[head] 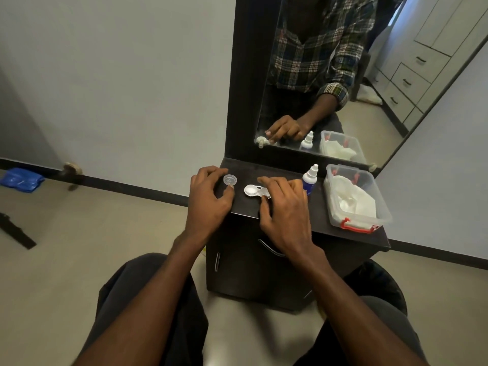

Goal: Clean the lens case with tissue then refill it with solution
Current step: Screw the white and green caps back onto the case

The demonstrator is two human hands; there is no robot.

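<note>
We judge the task barely begun: the lens case lies on the dark table with its left well uncapped, and that cap sits apart under our left hand, fingertips touching it, fingers loosely curled. Our right hand covers the case's other end; we cannot tell its grip. Tissue waits untouched in the box, solution bottle capped; wiping and refilling remain.
</note>
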